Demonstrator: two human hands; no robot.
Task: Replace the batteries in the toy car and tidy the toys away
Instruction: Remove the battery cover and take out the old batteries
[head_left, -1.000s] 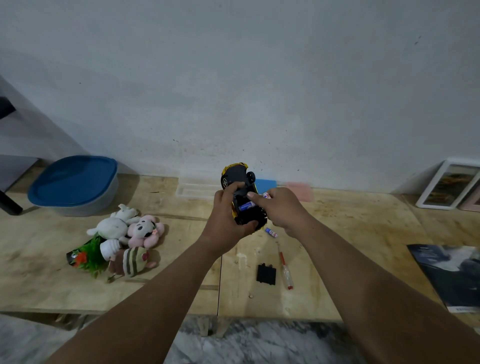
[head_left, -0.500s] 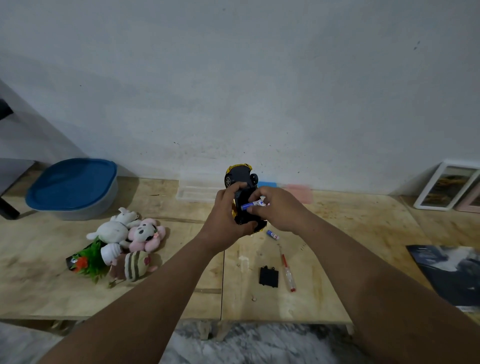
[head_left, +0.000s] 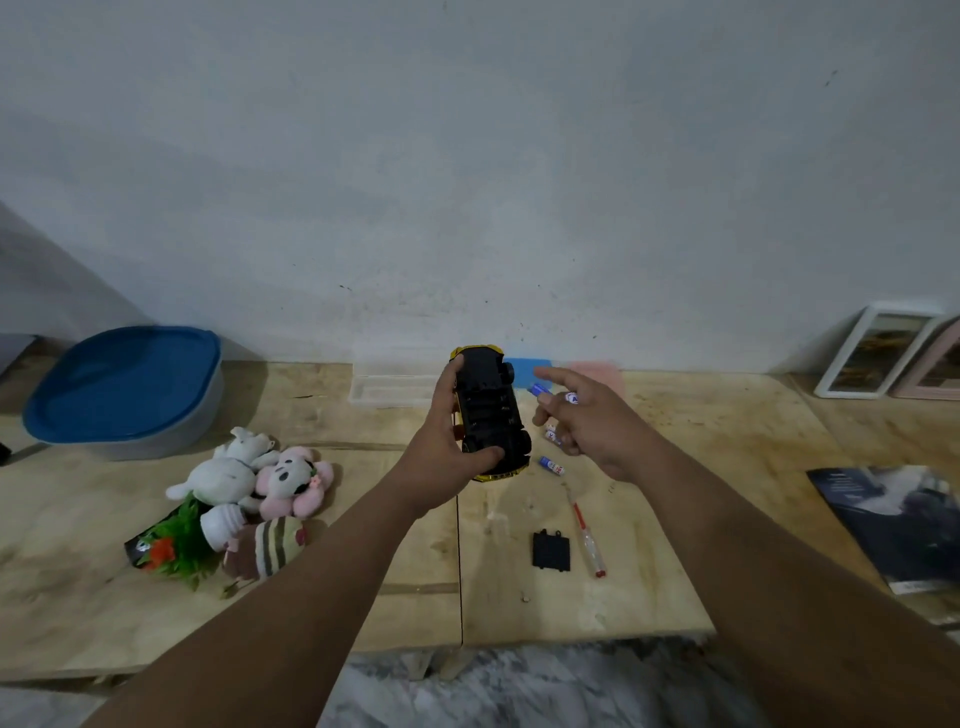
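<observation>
My left hand (head_left: 449, 447) is clamped around the toy car (head_left: 491, 418) at the centre of the frame, fingers along one side and thumb pressed at its near end. I hold it upside down above the table (head_left: 675, 519) so the black underside faces me — that keeps the battery bay turned up where I can reach it. My right hand (head_left: 587, 421) sits just right of the car, not touching it, with the index finger stretched out and the other fingers loosely curled on a blue and white battery (head_left: 558, 393). I judge this to be a cell just lifted out or about to go in; I cannot tell which.

Half a second earlier this hand was pressed against the car's underside with the battery at the bay; now it has drawn away to the right, carrying the battery clear.

Below the car, another battery (head_left: 551, 465) lies on the table, and one more small one (head_left: 551, 434) shows just under my fingers. Lower, near the centre-right, the black battery cover (head_left: 550, 551) lies flat beside a red-tipped screwdriver (head_left: 587, 535), set aside within easy reach for closing up.

At the left, the soft toys (head_left: 249, 493) lie heaped, waiting to be tidied. In the upper left of the table stands a container with a blue lid (head_left: 124, 384), probably their home.
</observation>
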